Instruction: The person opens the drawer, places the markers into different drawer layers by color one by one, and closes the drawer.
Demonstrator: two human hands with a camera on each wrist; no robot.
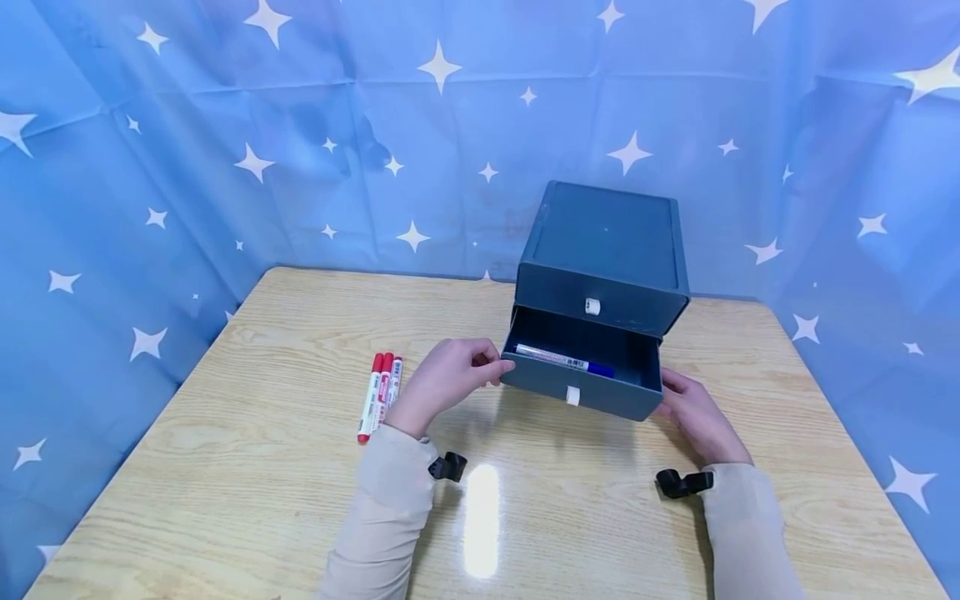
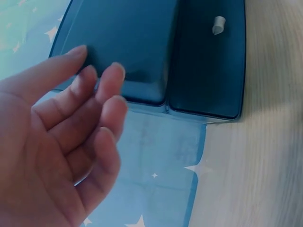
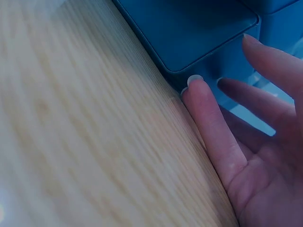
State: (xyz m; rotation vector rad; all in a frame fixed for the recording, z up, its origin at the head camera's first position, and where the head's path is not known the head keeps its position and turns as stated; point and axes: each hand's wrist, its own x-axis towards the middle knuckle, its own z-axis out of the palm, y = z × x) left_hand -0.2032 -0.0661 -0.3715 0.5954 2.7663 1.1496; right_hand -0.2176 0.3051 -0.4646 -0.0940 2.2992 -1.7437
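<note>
A dark blue desktop drawer unit (image 1: 606,229) has its lower drawer (image 1: 611,398) pulled out, and a blue-capped marker (image 1: 562,359) lies inside. Beside that drawer's left front corner is my left hand (image 1: 453,375), its thumb reaching the edge in the head view. In the left wrist view its fingers (image 2: 110,118) are loosely bent with nothing between them. My right hand (image 1: 699,415) is at the drawer's right side, low over the table. The right wrist view shows its extended fingers (image 3: 208,118) right at the drawer's side wall.
Several red and white markers (image 1: 381,396) lie side by side on the wooden table (image 1: 255,467), left of my left hand. A blue curtain with white stars (image 1: 480,125) hangs behind the drawer unit and along both sides of the table.
</note>
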